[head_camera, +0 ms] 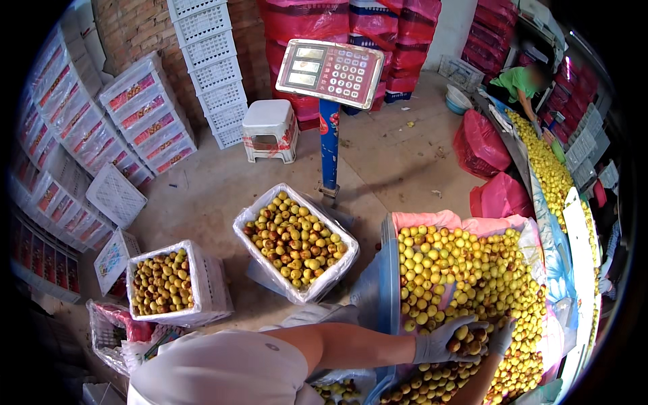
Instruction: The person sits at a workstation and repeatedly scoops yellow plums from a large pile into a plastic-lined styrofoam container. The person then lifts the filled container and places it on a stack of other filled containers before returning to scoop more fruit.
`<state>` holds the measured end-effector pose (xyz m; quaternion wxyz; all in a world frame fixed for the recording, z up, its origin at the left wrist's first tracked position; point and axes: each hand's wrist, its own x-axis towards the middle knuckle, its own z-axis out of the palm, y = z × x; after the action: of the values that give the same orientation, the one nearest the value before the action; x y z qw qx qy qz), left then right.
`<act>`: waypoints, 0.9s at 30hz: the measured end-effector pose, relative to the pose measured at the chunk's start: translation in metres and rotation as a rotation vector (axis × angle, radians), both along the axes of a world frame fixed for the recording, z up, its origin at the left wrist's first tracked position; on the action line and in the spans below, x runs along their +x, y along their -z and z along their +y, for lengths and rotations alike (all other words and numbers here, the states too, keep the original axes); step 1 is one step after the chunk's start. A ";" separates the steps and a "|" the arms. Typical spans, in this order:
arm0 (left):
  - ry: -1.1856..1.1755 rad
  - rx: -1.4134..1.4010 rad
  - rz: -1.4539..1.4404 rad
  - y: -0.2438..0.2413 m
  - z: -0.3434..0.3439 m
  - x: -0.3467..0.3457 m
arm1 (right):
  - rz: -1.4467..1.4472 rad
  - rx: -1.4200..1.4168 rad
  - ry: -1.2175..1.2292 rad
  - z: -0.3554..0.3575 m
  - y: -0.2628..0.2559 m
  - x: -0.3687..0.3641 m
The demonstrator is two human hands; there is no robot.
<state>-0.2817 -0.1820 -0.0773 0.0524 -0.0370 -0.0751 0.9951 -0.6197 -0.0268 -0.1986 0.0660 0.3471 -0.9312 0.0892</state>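
Note:
My left hand (448, 340), in a grey glove, is cupped palm up around several yellow and brown jujubes (467, 340). Close beside it, my right hand (501, 338), also gloved, reaches down among the fruit; whether its fingers hold any cannot be made out. Both hands are over a sorting table (390, 288) with a blue rim and pink cloth lining, spread with loose jujubes (455, 253). Left of the table, a white plastic-lined crate (243, 215) full of jujubes sits on the platform of a blue-posted electronic scale (329, 73).
Another filled white crate (212, 288) stands at the left, near stacked packed boxes (147, 116). A white stool (268, 126) and pink-wrapped crates (304, 30) are further back. Pink bags (481, 142) line a long fruit-covered table (544, 167), where a person in green (514, 83) bends over.

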 end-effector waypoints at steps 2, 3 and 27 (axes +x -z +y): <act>-0.043 0.017 0.042 0.002 0.008 0.003 | -0.052 0.088 0.030 0.007 -0.006 0.015; -0.063 0.025 0.058 0.003 0.011 0.006 | -0.120 0.121 0.015 0.012 -0.011 0.022; -0.541 -0.075 -0.065 0.041 -0.167 0.326 | -1.032 -0.535 -0.664 -0.234 -0.079 0.466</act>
<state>0.0441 -0.3491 -0.1180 -0.2190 -0.0497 -0.0472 0.9733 -0.1537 -0.2604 -0.1197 -0.3349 0.5000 -0.6329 0.4871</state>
